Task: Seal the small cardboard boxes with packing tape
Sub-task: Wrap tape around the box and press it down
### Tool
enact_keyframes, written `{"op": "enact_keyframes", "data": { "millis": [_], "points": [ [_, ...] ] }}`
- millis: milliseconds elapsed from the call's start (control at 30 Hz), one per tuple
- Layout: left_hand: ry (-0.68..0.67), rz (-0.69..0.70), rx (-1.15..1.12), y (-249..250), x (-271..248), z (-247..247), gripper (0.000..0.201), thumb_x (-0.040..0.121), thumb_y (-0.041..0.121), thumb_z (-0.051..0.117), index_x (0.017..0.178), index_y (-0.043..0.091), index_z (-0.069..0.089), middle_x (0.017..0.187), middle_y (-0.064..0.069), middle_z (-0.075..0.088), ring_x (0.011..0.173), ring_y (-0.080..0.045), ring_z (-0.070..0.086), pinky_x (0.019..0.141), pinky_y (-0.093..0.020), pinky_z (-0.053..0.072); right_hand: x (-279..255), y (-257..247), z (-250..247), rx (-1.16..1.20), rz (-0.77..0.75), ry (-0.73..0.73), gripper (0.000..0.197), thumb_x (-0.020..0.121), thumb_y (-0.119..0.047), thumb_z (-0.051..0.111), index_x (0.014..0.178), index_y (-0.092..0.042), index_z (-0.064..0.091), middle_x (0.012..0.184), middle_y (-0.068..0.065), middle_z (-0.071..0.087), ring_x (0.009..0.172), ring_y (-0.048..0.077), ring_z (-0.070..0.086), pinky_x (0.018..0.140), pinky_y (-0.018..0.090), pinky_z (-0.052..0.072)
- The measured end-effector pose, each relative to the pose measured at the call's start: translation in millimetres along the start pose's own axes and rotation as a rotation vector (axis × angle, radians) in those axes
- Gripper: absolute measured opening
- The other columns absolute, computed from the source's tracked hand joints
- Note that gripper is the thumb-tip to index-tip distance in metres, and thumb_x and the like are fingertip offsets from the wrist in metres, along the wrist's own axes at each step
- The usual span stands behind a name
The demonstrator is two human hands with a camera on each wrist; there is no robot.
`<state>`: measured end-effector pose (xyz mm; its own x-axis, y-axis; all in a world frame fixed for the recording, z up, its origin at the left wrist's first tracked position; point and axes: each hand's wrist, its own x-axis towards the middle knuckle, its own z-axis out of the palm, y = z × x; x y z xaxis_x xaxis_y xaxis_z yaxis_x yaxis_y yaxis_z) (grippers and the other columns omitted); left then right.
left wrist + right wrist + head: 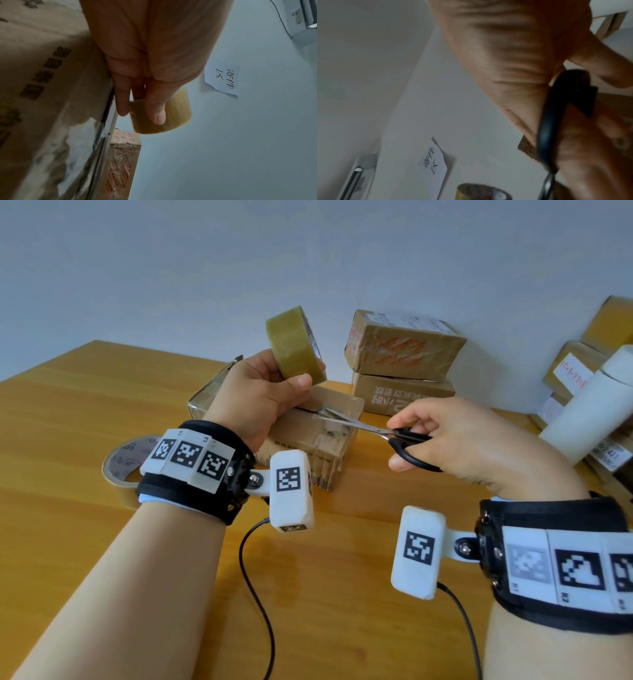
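Overhead, left hand (263,395) grips tape roll (294,344); right hand (455,440) holds scissors (407,445).

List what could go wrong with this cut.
1. The scissors have their open blades close under the left hand; its thumb could get nicked.
2. The tape roll is held up only by fingertips; it might slip.
3. The box is unheld and may shift.

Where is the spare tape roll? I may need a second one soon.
In the head view, the spare tape roll lies flat on the wooden table, on the left side, just behind the left hand's wristband and left of the small cardboard box.
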<state>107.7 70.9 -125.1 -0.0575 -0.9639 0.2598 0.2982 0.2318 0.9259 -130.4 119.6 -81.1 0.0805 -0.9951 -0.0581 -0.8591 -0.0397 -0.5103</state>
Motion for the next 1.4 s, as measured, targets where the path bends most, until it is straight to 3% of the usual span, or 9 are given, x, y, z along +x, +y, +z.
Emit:
{"op": "enact_keyframes", "data": {
  "millis": [333, 533, 700, 833, 1000, 1133, 1233, 1300, 1400],
  "points": [
    [-0.011, -0.021, -0.005, -2, 0, 1, 0.025, 0.092, -0.008, 0.058, 0.108, 0.009, 0.069, 0.107, -0.008, 0.075, 0.108, -0.024, 0.069, 0.093, -0.033, 0.056, -20, -2, -14, 0.122, 0.102, -0.154, 0.032, 0.068, -0.035, 0.092, 0.096, -0.038, 0.077, 0.087, -0.008, 0.079, 0.088, 0.011, 0.074, 0.083, 0.033, 0.051],
    [-0.020, -0.018, 0.041, -4, 1, 3, 0.025, 0.092, -0.007, 0.059, 0.104, 0.012, 0.070, 0.107, -0.011, 0.075, 0.109, -0.028, 0.069, 0.091, -0.035, 0.056, -20, 4, -27, -0.050, 0.203, 0.174, 0.045, 0.070, -0.038, 0.091, 0.109, -0.036, 0.069, 0.103, -0.005, 0.070, 0.095, 0.019, 0.064, 0.072, 0.032, 0.044],
    [-0.020, -0.017, 0.038, -2, -1, 4, 0.027, 0.092, -0.007, 0.059, 0.102, 0.014, 0.071, 0.106, -0.009, 0.075, 0.108, -0.027, 0.069, 0.094, -0.036, 0.056, -8, 9, -9, -0.193, 0.305, 0.095, 0.043, 0.077, -0.035, 0.088, 0.105, -0.024, 0.058, 0.092, -0.001, 0.060, 0.081, 0.017, 0.057, 0.064, 0.031, 0.041],
    [-0.016, -0.021, 0.044, -1, -1, 7, 0.027, 0.091, -0.008, 0.060, 0.107, 0.011, 0.069, 0.108, -0.011, 0.075, 0.107, -0.025, 0.070, 0.098, -0.040, 0.054, 7, 6, -1, -0.319, 0.368, -0.048, 0.027, 0.085, -0.029, 0.082, 0.102, -0.013, 0.068, 0.106, 0.009, 0.067, 0.093, 0.025, 0.061, 0.076, 0.031, 0.046],
    [-0.020, -0.017, 0.062, 0, 0, 9, 0.026, 0.091, -0.007, 0.061, 0.109, 0.010, 0.068, 0.108, -0.011, 0.075, 0.107, -0.024, 0.070, 0.098, -0.042, 0.054, 14, 4, 13, -0.402, 0.413, -0.180, 0.032, 0.082, -0.032, 0.084, 0.107, -0.019, 0.071, 0.113, 0.006, 0.066, 0.104, 0.025, 0.063, 0.093, 0.038, 0.054],
    [-0.031, -0.025, 0.070, 0, -1, 8, 0.025, 0.090, -0.007, 0.062, 0.108, 0.010, 0.069, 0.106, -0.010, 0.075, 0.105, -0.024, 0.071, 0.095, -0.040, 0.055, 8, 0, 16, -0.398, 0.406, -0.241, 0.036, 0.083, -0.031, 0.083, 0.115, -0.021, 0.070, 0.112, 0.002, 0.066, 0.107, 0.024, 0.064, 0.095, 0.038, 0.054],
    [-0.029, -0.029, 0.072, 0, -1, 8, 0.025, 0.091, -0.007, 0.062, 0.110, 0.008, 0.068, 0.106, -0.010, 0.075, 0.104, -0.024, 0.071, 0.093, -0.038, 0.057, 0, 2, 18, -0.307, 0.393, -0.258, 0.037, 0.087, -0.021, 0.080, 0.122, -0.025, 0.068, 0.103, -0.001, 0.065, 0.097, 0.021, 0.069, 0.095, 0.042, 0.057],
    [-0.028, -0.031, 0.071, 0, 0, 8, 0.025, 0.091, -0.007, 0.062, 0.111, 0.007, 0.068, 0.106, -0.011, 0.075, 0.104, -0.024, 0.071, 0.093, -0.038, 0.057, -4, -1, 14, -0.254, 0.378, -0.216, 0.030, 0.092, -0.020, 0.075, 0.121, -0.023, 0.068, 0.104, 0.002, 0.066, 0.095, 0.022, 0.069, 0.095, 0.043, 0.057],
    [-0.023, -0.035, 0.077, -1, 0, 9, 0.027, 0.091, -0.007, 0.062, 0.113, 0.006, 0.068, 0.108, -0.011, 0.075, 0.104, -0.024, 0.071, 0.095, -0.039, 0.056, -8, -14, 4, -0.125, 0.207, 0.121, 0.012, 0.098, -0.034, 0.064, 0.103, -0.023, 0.067, 0.100, -0.002, 0.065, 0.091, 0.017, 0.062, 0.090, 0.040, 0.053]
  ]
}}
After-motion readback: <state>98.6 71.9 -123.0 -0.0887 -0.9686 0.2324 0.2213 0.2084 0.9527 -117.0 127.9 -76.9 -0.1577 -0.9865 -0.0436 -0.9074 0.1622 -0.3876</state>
